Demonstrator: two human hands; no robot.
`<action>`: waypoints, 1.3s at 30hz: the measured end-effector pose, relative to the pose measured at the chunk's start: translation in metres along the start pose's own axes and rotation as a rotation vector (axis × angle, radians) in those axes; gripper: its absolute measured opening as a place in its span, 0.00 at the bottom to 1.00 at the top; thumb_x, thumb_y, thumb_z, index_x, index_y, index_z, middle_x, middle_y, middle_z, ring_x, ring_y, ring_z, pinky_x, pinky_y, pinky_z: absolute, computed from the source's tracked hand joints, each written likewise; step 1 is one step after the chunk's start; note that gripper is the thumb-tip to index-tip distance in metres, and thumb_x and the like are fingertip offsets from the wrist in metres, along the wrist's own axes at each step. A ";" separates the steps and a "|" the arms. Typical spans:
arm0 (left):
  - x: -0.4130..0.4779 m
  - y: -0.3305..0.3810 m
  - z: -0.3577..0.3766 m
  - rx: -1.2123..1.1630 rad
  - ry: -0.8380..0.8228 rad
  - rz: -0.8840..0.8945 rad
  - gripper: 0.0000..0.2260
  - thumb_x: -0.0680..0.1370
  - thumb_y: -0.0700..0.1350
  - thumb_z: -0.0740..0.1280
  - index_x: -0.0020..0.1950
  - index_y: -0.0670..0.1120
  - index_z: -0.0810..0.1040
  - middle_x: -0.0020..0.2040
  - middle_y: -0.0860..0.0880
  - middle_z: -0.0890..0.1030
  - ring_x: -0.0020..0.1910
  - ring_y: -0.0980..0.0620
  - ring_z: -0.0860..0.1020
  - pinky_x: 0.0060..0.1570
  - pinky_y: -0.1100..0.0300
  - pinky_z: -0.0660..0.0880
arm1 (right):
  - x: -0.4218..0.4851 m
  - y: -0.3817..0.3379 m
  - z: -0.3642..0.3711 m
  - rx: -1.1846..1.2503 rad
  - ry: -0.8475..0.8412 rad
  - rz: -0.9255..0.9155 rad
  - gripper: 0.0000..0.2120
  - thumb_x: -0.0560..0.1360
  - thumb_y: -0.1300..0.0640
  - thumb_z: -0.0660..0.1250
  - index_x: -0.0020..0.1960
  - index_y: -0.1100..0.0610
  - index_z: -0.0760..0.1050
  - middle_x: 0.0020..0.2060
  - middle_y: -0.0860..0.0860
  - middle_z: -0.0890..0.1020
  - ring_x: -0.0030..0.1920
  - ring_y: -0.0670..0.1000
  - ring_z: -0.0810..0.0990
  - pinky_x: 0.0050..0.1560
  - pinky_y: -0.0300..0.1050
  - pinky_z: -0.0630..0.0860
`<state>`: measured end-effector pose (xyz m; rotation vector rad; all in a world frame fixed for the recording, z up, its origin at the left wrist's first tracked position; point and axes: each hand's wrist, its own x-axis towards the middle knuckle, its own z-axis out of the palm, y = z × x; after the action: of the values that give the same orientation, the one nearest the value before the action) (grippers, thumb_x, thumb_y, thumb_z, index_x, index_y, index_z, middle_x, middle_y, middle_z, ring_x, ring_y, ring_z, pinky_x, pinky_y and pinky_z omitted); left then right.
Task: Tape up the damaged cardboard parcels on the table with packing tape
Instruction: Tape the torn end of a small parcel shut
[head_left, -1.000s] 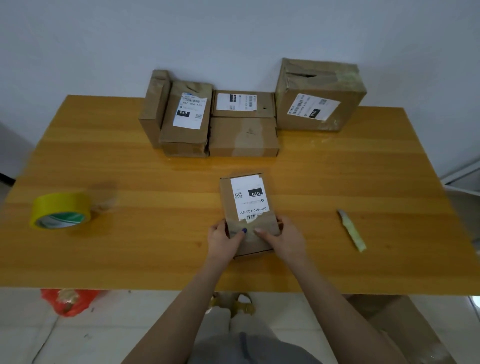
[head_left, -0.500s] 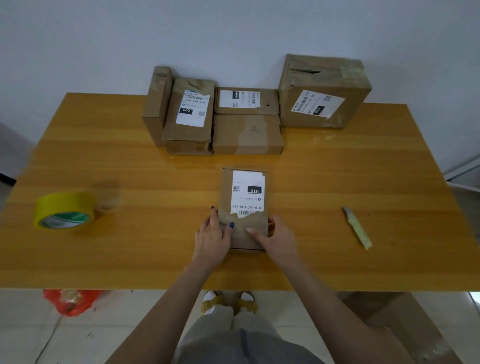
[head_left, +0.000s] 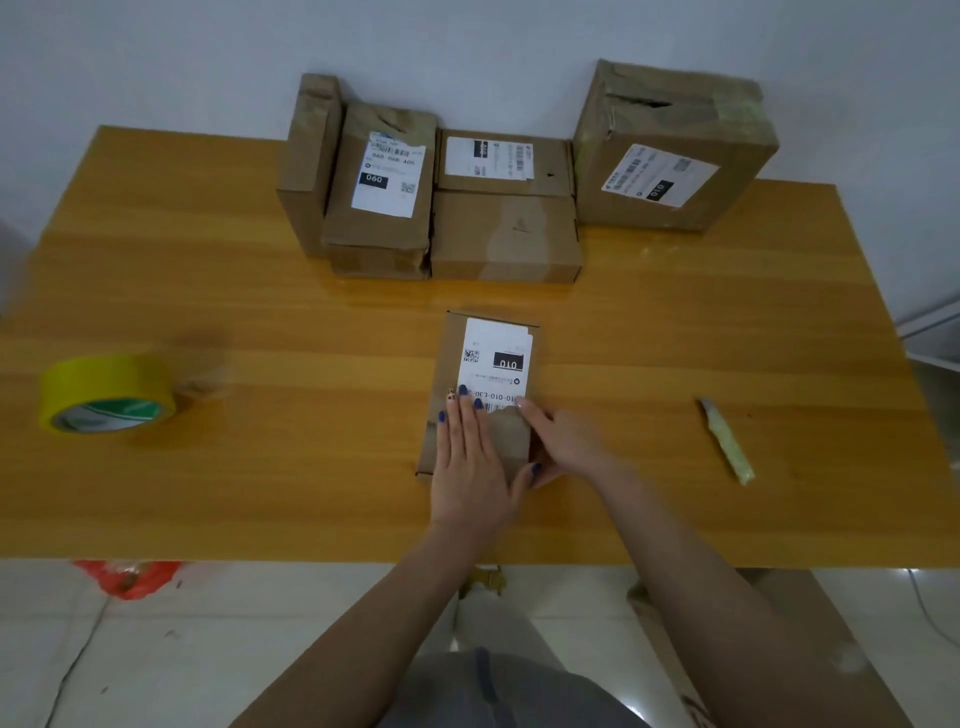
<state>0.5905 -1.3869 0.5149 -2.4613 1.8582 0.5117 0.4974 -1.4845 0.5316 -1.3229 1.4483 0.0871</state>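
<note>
Glossy yellow-orange wood grain on the desk (head_left: 208, 291), plain pale wall behind; your parcel (head_left: 493, 353) lies flat at mid-desk towards your edge, a slim brown cardboard box whose white label is torn ragged at its near end. Your left hand (head_left: 470, 462) lies flat on it, fingers straight, pressing the near half down; your right hand (head_left: 563, 447) wraps the right edge, index finger on top, thumb tucked at the near corner. Now the trouble: the tape (head_left: 106, 392), a fat yellow roll, sits well apart at far left; the cutter (head_left: 724, 439), a thin pale stick, sits well apart at right; fetching either means lifting a hand, and I'd judge the creased flap may spring up, since soft cardboard holds a bend poorly. Slick varnish too; a light box could slide as you pull tape across. Tape over that torn label and you may bury the barcode. More parcels (head_left: 506, 234) wait by the wall, dented; the big box (head_left: 670, 150) is gashed on top.
</note>
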 end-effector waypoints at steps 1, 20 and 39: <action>-0.001 0.008 0.002 -0.019 0.019 0.048 0.40 0.76 0.65 0.40 0.74 0.33 0.49 0.75 0.34 0.50 0.76 0.37 0.51 0.72 0.47 0.45 | 0.002 0.000 -0.003 0.009 -0.027 -0.003 0.26 0.79 0.37 0.56 0.56 0.59 0.75 0.45 0.61 0.83 0.39 0.61 0.84 0.43 0.54 0.82; -0.006 -0.046 -0.010 -0.050 -0.070 -0.010 0.29 0.81 0.60 0.40 0.75 0.46 0.32 0.77 0.48 0.35 0.75 0.49 0.34 0.73 0.48 0.37 | -0.007 -0.015 -0.019 -0.079 -0.061 -0.069 0.32 0.80 0.45 0.60 0.78 0.45 0.48 0.71 0.56 0.67 0.54 0.55 0.76 0.33 0.45 0.81; 0.014 -0.079 -0.075 -0.157 0.309 0.444 0.36 0.58 0.37 0.81 0.64 0.44 0.72 0.63 0.46 0.77 0.59 0.45 0.77 0.59 0.50 0.74 | -0.041 -0.063 -0.022 -0.427 0.691 -0.287 0.44 0.73 0.55 0.71 0.77 0.63 0.46 0.76 0.61 0.49 0.76 0.61 0.47 0.75 0.56 0.50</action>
<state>0.6864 -1.3921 0.5683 -2.3213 2.6066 0.3023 0.5195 -1.4957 0.6061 -2.0295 1.8501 -0.2941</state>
